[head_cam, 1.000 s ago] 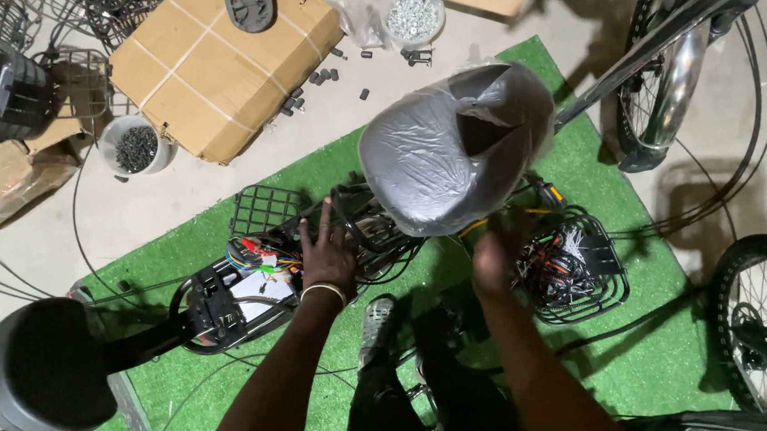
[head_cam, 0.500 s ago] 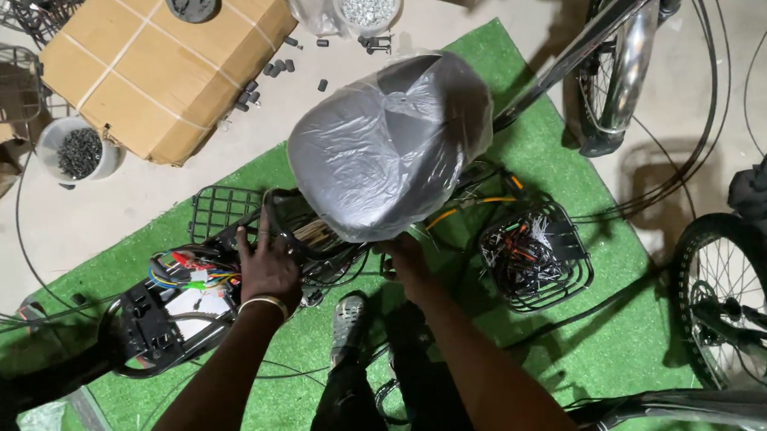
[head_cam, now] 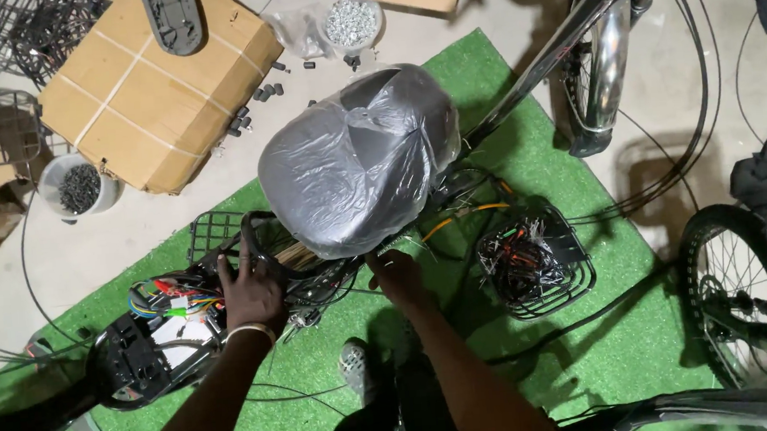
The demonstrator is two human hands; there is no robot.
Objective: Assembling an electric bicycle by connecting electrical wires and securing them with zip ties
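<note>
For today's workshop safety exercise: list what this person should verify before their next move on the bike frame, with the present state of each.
1. Left hand gripping the black frame: ok.
2. Right hand placed under the plastic-wrapped seat: ok; its grip cannot be told.
3. Coloured wires clear of the fingers: not ok, they lie right beside the left hand.
4. Wire basket resting on the green mat: ok.
5. Loose small parts off the floor: not ok.
</note>
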